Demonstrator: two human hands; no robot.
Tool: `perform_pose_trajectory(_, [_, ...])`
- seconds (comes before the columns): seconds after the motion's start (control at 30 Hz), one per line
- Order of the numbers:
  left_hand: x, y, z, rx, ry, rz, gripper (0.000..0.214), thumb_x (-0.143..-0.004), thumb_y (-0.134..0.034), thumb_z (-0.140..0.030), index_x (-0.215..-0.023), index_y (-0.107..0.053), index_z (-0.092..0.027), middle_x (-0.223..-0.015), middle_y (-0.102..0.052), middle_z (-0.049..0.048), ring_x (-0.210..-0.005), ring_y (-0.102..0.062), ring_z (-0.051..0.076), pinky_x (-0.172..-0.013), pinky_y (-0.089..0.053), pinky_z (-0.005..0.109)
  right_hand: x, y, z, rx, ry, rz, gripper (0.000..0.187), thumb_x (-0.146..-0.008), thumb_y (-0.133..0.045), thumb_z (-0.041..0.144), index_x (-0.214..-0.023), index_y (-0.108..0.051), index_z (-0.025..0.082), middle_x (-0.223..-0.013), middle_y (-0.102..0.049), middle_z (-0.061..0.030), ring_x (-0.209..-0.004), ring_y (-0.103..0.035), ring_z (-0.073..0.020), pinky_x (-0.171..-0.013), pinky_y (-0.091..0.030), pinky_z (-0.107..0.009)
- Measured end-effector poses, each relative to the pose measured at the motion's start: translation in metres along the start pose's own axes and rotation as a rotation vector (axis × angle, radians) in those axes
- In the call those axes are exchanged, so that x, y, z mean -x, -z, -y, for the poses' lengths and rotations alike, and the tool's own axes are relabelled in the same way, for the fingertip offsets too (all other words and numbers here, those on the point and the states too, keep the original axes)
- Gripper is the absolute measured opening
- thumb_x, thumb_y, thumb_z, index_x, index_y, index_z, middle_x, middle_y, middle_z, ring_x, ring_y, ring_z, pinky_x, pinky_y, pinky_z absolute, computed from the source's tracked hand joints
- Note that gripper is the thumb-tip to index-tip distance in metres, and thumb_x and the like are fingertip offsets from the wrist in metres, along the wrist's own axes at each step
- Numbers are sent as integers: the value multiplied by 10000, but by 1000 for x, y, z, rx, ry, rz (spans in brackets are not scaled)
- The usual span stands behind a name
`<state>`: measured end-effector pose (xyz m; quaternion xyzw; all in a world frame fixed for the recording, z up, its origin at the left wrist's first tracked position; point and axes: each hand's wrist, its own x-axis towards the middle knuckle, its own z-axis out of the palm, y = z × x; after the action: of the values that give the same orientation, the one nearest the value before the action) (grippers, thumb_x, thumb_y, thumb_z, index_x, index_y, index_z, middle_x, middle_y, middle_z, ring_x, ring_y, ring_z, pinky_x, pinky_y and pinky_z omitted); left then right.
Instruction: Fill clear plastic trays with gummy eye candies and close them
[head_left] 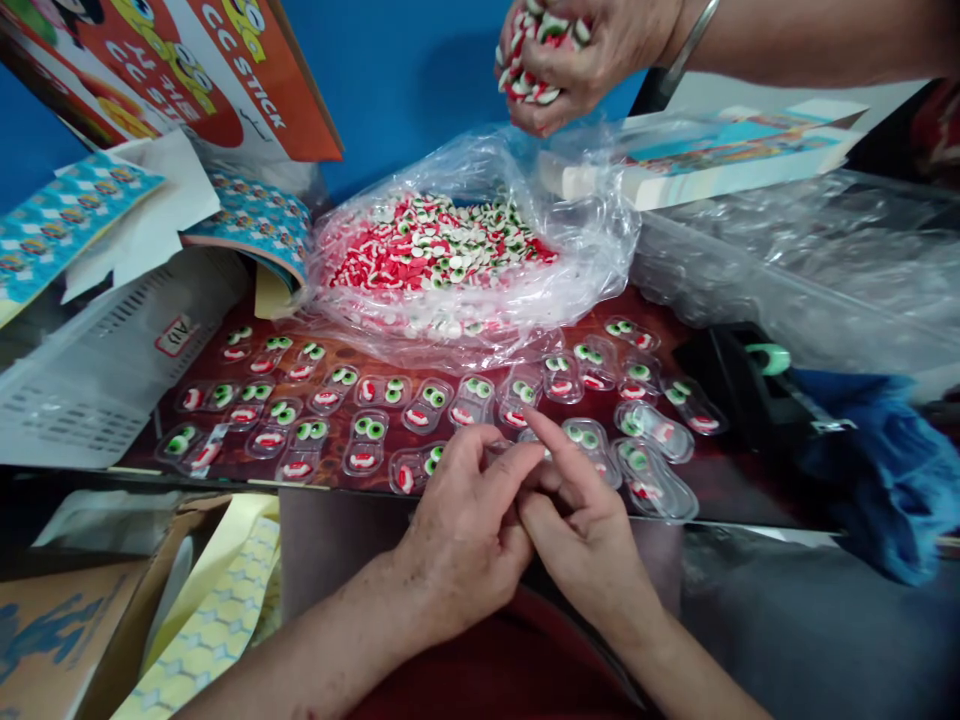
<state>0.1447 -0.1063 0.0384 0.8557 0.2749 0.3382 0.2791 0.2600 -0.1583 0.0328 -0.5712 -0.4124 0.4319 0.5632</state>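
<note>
My left hand (469,535) and my right hand (589,535) meet at the table's front edge, fingers closed together. A small clear bit shows between their fingertips, but most of what they hold is hidden. My right index finger points forward, over the rows of clear plastic blisters. Each blister, like this one (366,442), has green eyes and a red-and-white mouth inside. Just right of my fingers lie a filled blister (591,446) and two overlapping ones (654,482). Behind the rows, a clear bag (592,240) bulges with loose eye and mouth pieces (442,240).
Another person's hand (559,65) grips a heap of the pieces above the bag. A white plastic basket (97,370) and printed label strips (82,215) stand left, an orange carton (187,80) behind. At right are a black tape dispenser (742,385), blue cloth (885,470) and a clear bin (810,260).
</note>
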Motion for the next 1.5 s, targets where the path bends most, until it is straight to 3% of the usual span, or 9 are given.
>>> perform_pose_trajectory(0.37, [2, -1, 3, 47, 64, 10, 579, -627, -483, 21, -1154, -464, -219, -999, -456, 59, -898, -512, 164, -779, -510, 328, -6, 7, -4, 67, 22, 132, 584, -799, -475, 127, -1343, -308, 263, -961, -603, -28, -826, -596, -119, -762, -514, -264])
perform_pose_trajectory(0.5, [0, 2, 6, 59, 31, 23, 571, -636, -499, -3, -1163, -443, -215, -1069, -449, 78, -977, -503, 179, -825, -499, 347, -5, 8, -1, 54, 27, 133, 554, -775, -448, 106, -1302, -359, 250, -882, -597, -15, -742, -581, -111, -675, -512, -247])
perform_pose_trajectory(0.6, [-1, 4, 9, 19, -25, -80, 548, -627, -518, -23, -1141, -434, -193, -1186, -413, 111, -1120, -445, 221, -920, -448, 408, -5, 6, 4, 7, 26, 108, 552, -750, -432, 86, -1274, -385, 252, -758, -551, 20, -640, -539, -92, -598, -487, -219])
perform_pose_trajectory(0.77, [4, 5, 8, -329, -209, -252, 309, -667, -592, -90, -955, -541, -191, -1108, -498, 97, -1040, -491, 249, -886, -437, 471, -6, -1, 8, -72, 5, 13, 556, -717, -448, 82, -1243, -395, 256, -743, -537, 32, -620, -528, -85, -546, -470, -198])
perform_pose_trajectory(0.9, [4, 8, 2, -621, -245, -203, 129, -750, -595, -149, -878, -604, -154, -955, -651, 98, -813, -603, 222, -734, -500, 424, -8, -6, 8, -79, 21, -78, 535, -716, -462, 83, -1222, -407, 247, -738, -529, 33, -639, -539, -88, -586, -490, -206])
perform_pose_trajectory(1.07, [0, 7, 7, -561, -339, -70, 236, -820, -491, -108, -1034, -568, -46, -1035, -659, 183, -951, -629, 254, -760, -558, 378, -4, -6, 3, -26, 37, -98, 561, -734, -462, 89, -1266, -383, 244, -793, -539, 9, -669, -545, -105, -611, -505, -236])
perform_pose_trajectory(1.23, [1, 2, 16, -534, -436, -66, 235, -831, -453, -85, -1042, -537, -22, -897, -693, 161, -802, -668, 224, -663, -580, 337, 0, -5, 1, 130, 79, -133, 582, -741, -461, 78, -1301, -389, 222, -767, -527, 3, -653, -534, -119, -613, -499, -269])
perform_pose_trajectory(1.33, [-1, -2, 18, -462, -402, -138, 239, -833, -465, -110, -1055, -520, -41, -862, -695, 142, -759, -664, 200, -655, -570, 314, -3, -6, 1, 132, 113, -142, 588, -735, -438, 53, -1291, -400, 240, -709, -502, 28, -615, -506, -105, -592, -482, -252])
perform_pose_trajectory(1.5, [-9, -8, 21, -227, -181, -167, 189, -794, -483, -94, -971, -545, -111, -761, -688, 61, -647, -639, 135, -618, -529, 233, -12, -3, 0, 103, 144, -95, 531, -754, -424, 63, -1250, -429, 254, -675, -469, 48, -565, -454, -83, -526, -437, -208])
